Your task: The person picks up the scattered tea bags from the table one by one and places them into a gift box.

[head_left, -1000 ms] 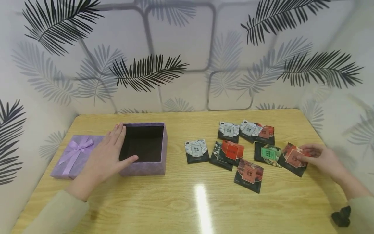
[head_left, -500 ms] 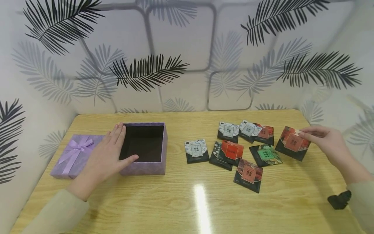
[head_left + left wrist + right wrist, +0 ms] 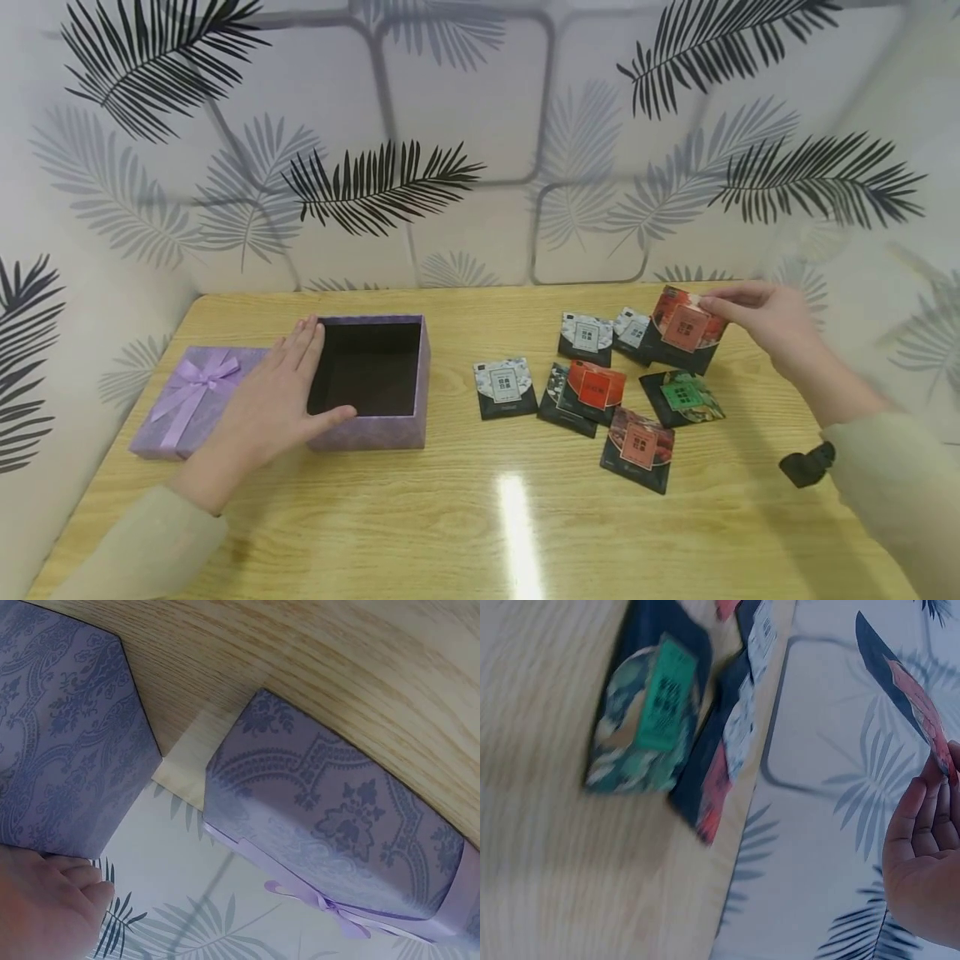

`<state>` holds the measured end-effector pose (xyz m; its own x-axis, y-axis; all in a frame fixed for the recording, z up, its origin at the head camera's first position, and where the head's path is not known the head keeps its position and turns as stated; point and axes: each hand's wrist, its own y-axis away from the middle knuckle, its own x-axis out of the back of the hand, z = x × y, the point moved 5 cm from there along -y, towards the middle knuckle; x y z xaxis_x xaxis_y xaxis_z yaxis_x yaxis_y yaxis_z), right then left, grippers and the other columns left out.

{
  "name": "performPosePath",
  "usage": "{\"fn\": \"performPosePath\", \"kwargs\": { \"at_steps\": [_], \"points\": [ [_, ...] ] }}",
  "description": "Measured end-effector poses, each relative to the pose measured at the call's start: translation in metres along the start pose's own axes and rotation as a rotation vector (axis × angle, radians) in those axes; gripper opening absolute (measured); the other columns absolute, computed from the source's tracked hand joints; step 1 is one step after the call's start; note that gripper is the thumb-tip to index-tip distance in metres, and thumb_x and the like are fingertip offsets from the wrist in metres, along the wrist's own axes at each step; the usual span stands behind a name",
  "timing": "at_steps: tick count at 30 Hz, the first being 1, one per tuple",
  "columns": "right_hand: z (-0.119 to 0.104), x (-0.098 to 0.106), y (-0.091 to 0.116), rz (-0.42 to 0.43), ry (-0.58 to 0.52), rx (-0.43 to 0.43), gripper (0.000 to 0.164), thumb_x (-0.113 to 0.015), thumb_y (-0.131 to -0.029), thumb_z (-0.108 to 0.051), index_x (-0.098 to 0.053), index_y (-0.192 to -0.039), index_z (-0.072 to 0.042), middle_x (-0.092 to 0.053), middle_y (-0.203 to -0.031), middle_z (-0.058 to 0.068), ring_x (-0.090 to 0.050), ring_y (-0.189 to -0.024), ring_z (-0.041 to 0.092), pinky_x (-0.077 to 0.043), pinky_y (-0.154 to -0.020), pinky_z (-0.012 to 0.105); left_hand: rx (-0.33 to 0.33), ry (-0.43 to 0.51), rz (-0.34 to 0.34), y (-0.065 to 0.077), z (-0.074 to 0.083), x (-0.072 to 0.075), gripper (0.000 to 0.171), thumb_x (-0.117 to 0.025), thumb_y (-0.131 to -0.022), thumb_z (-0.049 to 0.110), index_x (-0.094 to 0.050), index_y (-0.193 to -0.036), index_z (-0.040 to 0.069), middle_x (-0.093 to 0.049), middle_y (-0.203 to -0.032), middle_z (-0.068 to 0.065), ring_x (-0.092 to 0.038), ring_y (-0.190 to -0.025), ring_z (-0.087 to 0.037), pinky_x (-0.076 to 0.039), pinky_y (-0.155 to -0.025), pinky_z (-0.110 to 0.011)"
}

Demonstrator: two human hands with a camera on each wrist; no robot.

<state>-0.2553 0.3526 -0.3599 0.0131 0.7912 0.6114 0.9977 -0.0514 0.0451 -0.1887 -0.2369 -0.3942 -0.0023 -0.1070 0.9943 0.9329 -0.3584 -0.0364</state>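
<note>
My right hand [image 3: 765,321] pinches a red-and-black sachet [image 3: 684,331] by its upper right corner, raised over the other sachets. In the right wrist view the held sachet [image 3: 904,694] shows edge-on, apart from the table. Straight-fingered, my left hand [image 3: 270,392] rests along the left rim of an uncovered purple box [image 3: 375,432], its thumb over the front edge. The box's dark inside shows nothing in it. Beneath the held sachet lies a green-labelled sachet [image 3: 682,397]; a red sachet [image 3: 715,791] behind it is hidden in the head view.
Left of the box lies its purple lid [image 3: 176,408] with a ribbon bow, partly behind my left hand. Several sachets are spread to the right, among them a white-topped one [image 3: 504,387], a bright red one [image 3: 596,387] and a brownish-red one [image 3: 638,450]. A patterned wall [image 3: 480,258] stands behind the table.
My right hand has lifted the red-and-black sachet off the table and carried it left and back over the others. The green-labelled sachet shifted slightly. My left hand has stayed on the box.
</note>
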Motion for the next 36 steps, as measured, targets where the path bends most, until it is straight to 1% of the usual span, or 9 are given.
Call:
{"fn": "performPosePath", "kwargs": {
  "at_steps": [3,5,9,11,14,17,25,33,36],
  "points": [
    [-0.017,-0.013,-0.005,-0.025,-0.026,0.007,0.039,-0.072,-0.100,-0.048,-0.078,-0.121,-0.016,-0.063,-0.095,-0.037,-0.052,-0.102,-0.003,-0.037,-0.118,0.069,-0.003,-0.003,-0.004,0.001,-0.001,-0.001,0.123,-0.061,-0.093,0.076,-0.010,-0.167,-0.008,-0.011,-0.176,-0.029,-0.016,-0.164,-0.046,-0.023,-0.132,-0.060],
    [-0.028,-0.021,-0.008,-0.048,-0.021,0.002,0.043,-0.071,-0.100,-0.050,-0.075,-0.125,-0.015,-0.064,-0.095,-0.036,-0.053,-0.102,-0.003,-0.039,-0.118,0.066,-0.002,0.002,-0.006,0.001,-0.002,-0.002,0.124,-0.060,-0.092,0.077,-0.008,-0.167,-0.008,-0.010,-0.176,-0.029,-0.015,-0.164,-0.046,-0.023,-0.132,-0.059],
    [-0.051,-0.041,-0.015,-0.070,-0.049,0.036,0.036,-0.071,-0.101,-0.046,-0.076,-0.122,-0.017,-0.067,-0.092,-0.034,-0.060,-0.097,-0.003,-0.049,-0.107,0.047,0.007,0.009,-0.004,0.002,-0.002,-0.003,0.124,-0.062,-0.092,0.076,-0.008,-0.167,-0.007,-0.009,-0.176,-0.028,-0.015,-0.164,-0.045,-0.022,-0.133,-0.059],
    [-0.063,-0.052,-0.018,-0.073,-0.090,0.065,0.029,-0.072,-0.102,-0.041,-0.079,-0.117,-0.017,-0.070,-0.088,-0.032,-0.063,-0.096,-0.003,-0.049,-0.105,0.042,0.011,0.004,-0.002,0.003,-0.002,-0.003,0.123,-0.063,-0.092,0.074,-0.008,-0.167,-0.007,-0.009,-0.176,-0.027,-0.014,-0.165,-0.044,-0.022,-0.133,-0.058],
    [-0.077,-0.066,-0.023,-0.081,-0.126,0.088,0.020,-0.074,-0.100,-0.040,-0.081,-0.108,-0.023,-0.073,-0.085,-0.029,-0.065,-0.096,-0.004,-0.047,-0.112,0.046,0.009,0.002,0.000,0.003,-0.002,-0.003,0.123,-0.062,-0.093,0.075,-0.008,-0.168,-0.006,-0.009,-0.177,-0.027,-0.014,-0.165,-0.044,-0.021,-0.133,-0.058],
    [-0.093,-0.082,-0.027,-0.112,-0.184,0.117,0.017,-0.075,-0.100,-0.036,-0.081,-0.107,-0.023,-0.074,-0.086,-0.027,-0.066,-0.097,-0.001,-0.045,-0.116,0.051,0.011,0.003,-0.009,0.003,-0.002,-0.002,0.123,-0.060,-0.093,0.076,-0.007,-0.168,-0.006,-0.008,-0.177,-0.027,-0.013,-0.165,-0.043,-0.021,-0.133,-0.058],
    [-0.141,-0.128,-0.035,-0.166,-0.295,0.208,0.007,-0.075,-0.100,-0.022,-0.081,-0.101,-0.018,-0.075,-0.085,-0.023,-0.070,-0.091,0.002,-0.054,-0.092,0.024,0.022,0.005,-0.015,0.001,-0.004,-0.002,0.124,-0.061,-0.092,0.076,-0.007,-0.168,-0.006,-0.008,-0.177,-0.026,-0.012,-0.166,-0.042,-0.020,-0.134,-0.056],
    [-0.177,-0.170,-0.043,-0.202,-0.361,0.236,0.009,-0.076,-0.099,-0.020,-0.083,-0.102,-0.015,-0.078,-0.087,-0.017,-0.074,-0.089,0.005,-0.057,-0.093,0.031,0.021,-0.002,-0.018,0.000,-0.006,-0.005,0.125,-0.061,-0.092,0.077,-0.006,-0.168,-0.005,-0.007,-0.178,-0.025,-0.010,-0.166,-0.041,-0.018,-0.135,-0.055],
    [-0.190,-0.187,-0.043,-0.241,-0.384,0.255,0.008,-0.076,-0.099,-0.018,-0.082,-0.103,-0.013,-0.078,-0.086,-0.016,-0.074,-0.088,0.006,-0.059,-0.090,0.030,0.021,-0.006,-0.019,0.000,-0.006,-0.005,0.125,-0.062,-0.091,0.077,-0.007,-0.168,-0.006,-0.007,-0.177,-0.025,-0.011,-0.166,-0.041,-0.019,-0.135,-0.055]
  ]
}}
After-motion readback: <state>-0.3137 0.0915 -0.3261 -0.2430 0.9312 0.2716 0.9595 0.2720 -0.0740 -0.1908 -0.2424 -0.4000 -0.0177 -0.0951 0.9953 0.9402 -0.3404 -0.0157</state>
